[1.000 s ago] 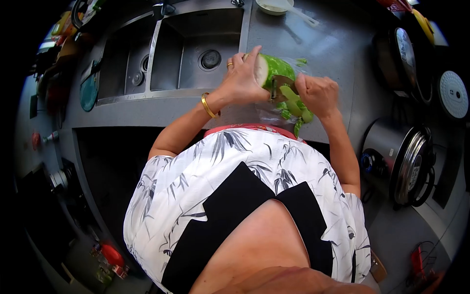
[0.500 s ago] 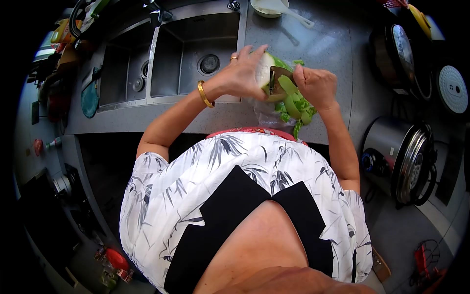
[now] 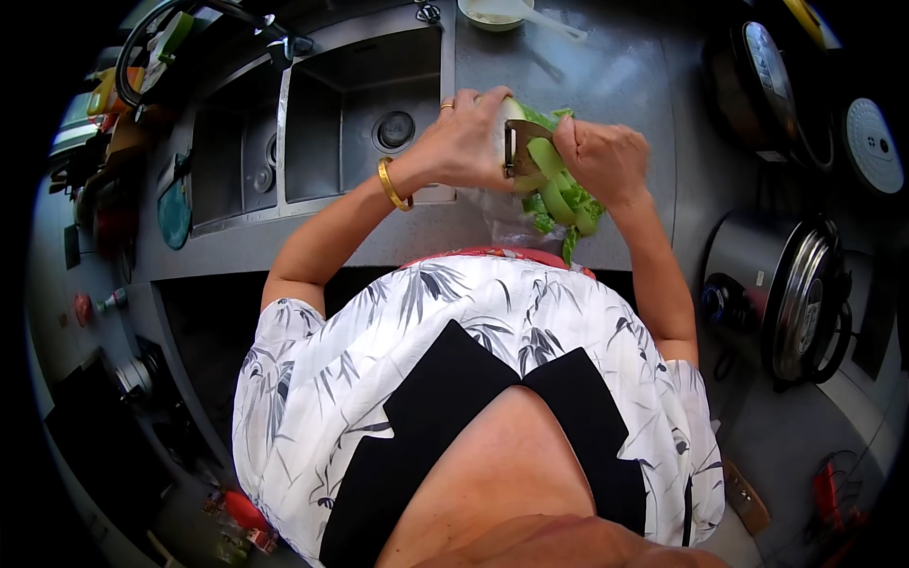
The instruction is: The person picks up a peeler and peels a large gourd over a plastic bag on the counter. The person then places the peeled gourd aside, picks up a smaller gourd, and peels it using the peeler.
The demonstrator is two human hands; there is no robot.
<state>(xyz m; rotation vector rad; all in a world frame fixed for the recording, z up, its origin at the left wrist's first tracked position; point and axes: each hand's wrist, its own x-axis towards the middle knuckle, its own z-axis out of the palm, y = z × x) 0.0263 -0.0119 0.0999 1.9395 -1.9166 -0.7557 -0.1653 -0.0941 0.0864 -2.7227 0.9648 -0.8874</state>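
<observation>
From afar I saw the right hand [image 3: 604, 161] closed around a wide-bladed peeler [image 3: 524, 151], its handle hidden, and the left hand [image 3: 471, 137] clasping the green gourd [image 3: 538, 115] by its pale end. The gourd was near the counter's [image 3: 634, 99] front edge, right of the sink [image 3: 365, 95]; peel strips [image 3: 559, 196] hung beside the blade.

Far and to the left I have a double steel sink [image 3: 283, 133], with a faucet [image 3: 282, 45] at its far edge and a round drain [image 3: 393, 131] in the right-hand basin. Just left of it I see a teal item [image 3: 174, 213] I can't identify. Farther right, a pale bowl [image 3: 488, 25] holds a white utensil [image 3: 554, 24]. Along my right stand a dark appliance [image 3: 734, 90], a silver cooker [image 3: 748, 275] nearer, and a perforated white disc [image 3: 872, 145].
</observation>
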